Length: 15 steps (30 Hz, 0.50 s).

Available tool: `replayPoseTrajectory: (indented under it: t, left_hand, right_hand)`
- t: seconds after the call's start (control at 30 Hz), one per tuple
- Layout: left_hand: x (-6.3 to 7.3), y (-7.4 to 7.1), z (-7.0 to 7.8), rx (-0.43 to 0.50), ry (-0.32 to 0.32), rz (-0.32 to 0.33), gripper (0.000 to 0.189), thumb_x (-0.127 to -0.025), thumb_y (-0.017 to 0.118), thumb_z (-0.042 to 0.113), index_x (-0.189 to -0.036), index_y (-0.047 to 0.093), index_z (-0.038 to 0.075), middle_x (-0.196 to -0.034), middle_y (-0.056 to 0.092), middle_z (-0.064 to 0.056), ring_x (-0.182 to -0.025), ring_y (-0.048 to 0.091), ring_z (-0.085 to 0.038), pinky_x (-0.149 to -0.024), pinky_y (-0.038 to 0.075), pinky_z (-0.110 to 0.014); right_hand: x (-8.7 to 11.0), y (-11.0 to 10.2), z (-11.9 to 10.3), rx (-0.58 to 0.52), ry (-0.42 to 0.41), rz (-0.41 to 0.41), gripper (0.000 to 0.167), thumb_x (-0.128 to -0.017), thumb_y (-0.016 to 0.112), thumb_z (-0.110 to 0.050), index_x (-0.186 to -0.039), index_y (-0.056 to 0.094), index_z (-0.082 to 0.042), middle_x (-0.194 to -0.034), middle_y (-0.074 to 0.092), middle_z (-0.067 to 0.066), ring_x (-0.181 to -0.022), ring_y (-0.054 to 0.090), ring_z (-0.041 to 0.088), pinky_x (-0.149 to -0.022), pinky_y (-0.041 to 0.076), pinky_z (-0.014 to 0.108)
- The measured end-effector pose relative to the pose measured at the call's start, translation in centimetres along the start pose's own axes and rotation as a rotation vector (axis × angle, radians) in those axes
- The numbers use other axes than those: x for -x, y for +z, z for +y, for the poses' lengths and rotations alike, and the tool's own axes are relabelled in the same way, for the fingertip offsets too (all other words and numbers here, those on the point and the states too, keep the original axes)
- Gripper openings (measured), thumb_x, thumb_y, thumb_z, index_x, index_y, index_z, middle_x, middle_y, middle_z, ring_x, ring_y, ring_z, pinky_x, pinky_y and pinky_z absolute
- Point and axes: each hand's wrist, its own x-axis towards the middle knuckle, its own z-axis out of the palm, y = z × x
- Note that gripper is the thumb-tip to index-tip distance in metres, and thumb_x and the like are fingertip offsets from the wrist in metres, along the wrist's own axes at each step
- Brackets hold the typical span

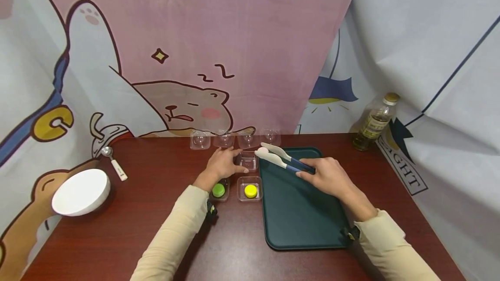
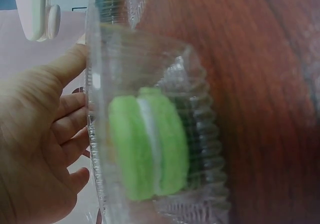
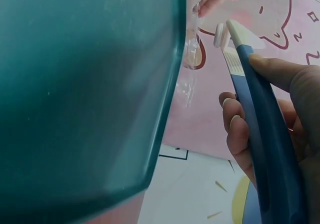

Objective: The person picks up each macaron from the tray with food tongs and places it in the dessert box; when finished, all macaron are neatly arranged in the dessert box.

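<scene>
My right hand (image 1: 331,176) grips blue-handled tongs (image 1: 282,161) with pale tips over the far left part of the dark green tray. A pale round piece, apparently a macaron (image 3: 218,35), is at the tips in the right wrist view. My left hand (image 1: 222,165) has its thumb and forefinger spread at the left side of a clear plastic box (image 1: 251,159); whether they touch it I cannot tell. Nearer me, a green macaron (image 2: 145,144) sits in one clear box, partly beneath my left wrist. Beside it a yellow macaron (image 1: 251,191) lies in another clear box (image 1: 243,182).
The green tray (image 1: 300,220) lies right of the boxes. Several clear domed lids (image 1: 200,140) line the table's back edge. A white bowl (image 1: 80,192) and a scoop (image 1: 117,168) are at left. An oil bottle (image 1: 373,125) stands at the back right.
</scene>
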Motion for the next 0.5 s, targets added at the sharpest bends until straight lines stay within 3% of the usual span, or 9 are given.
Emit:
replayPoseTrajectory:
  t: [0.5]
  left_hand:
    - [0.0, 0.0, -0.1, 0.024, -0.009, 0.003, 0.085, -0.079, 0.081, 0.057, -0.15, 0.051, 0.022, -0.153, 0.052, -0.012, -0.148, 0.043, -0.03, -0.127, 0.023, -0.045]
  right_hand:
    - [-1.0, 1.4, -0.5, -0.017, -0.044, -0.042, 0.042, -0.09, 0.077, -0.035, -0.124, 0.074, -0.01, -0.054, 0.049, -0.011, -0.042, 0.033, 0.003, -0.044, 0.031, 0.022]
